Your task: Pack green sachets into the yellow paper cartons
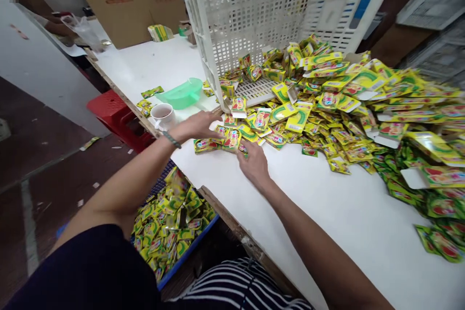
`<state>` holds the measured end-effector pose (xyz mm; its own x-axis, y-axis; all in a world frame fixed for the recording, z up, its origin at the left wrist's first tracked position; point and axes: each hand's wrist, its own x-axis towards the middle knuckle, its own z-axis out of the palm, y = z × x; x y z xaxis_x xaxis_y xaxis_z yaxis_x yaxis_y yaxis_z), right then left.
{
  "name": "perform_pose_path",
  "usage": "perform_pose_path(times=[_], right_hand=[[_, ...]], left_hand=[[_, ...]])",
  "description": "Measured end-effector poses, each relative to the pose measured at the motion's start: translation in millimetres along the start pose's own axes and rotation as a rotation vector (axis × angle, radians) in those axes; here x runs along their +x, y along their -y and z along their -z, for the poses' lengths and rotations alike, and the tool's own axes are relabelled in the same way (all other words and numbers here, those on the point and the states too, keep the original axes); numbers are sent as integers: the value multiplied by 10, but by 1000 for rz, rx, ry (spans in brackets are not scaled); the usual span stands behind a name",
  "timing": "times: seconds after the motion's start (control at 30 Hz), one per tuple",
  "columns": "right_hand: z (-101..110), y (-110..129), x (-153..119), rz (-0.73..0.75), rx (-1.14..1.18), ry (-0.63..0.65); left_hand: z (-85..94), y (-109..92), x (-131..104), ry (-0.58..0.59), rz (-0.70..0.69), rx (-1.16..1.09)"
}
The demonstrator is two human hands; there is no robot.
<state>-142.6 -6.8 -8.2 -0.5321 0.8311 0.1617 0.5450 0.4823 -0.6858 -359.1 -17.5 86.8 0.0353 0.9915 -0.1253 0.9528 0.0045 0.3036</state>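
Observation:
My left hand (199,125) reaches over the white table with its fingers stretched out, just above small yellow printed packs. My right hand (254,162) has its thumb and fingers closed at the right edge of a small yellow box (231,139) with a red and green print. Another printed yellow pack (207,146) lies against the left side of that box, under my left hand. Close by are more small boxes (261,119) at the edge of a large heap. Part of the left fingers is hidden behind the hand.
A white plastic crate (214,48) lies tipped, boxes and sachets (339,143) spilling from it. Left of it are a green plastic scoop (181,94) and a cup (163,115) of dark liquid. Below the table edge stands a blue basket (196,247) full of packs, near a red stool (112,109).

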Motion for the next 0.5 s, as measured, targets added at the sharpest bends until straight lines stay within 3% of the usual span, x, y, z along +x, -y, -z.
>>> perform_pose_path(times=[0.1,0.2,0.4,0.5], right_hand=[[1,-245,34,-12,-133,93],[-122,-169,-40,83,-119,228],[-354,414,-338,341,101,491],[-326,621,-349,498,225,679]], left_hand=[[-343,-50,299,123,-75,29],[-486,26,254,208,-62,9],[-273,314,-449,270,10,27],[-99,429,-745,406,85,21]])
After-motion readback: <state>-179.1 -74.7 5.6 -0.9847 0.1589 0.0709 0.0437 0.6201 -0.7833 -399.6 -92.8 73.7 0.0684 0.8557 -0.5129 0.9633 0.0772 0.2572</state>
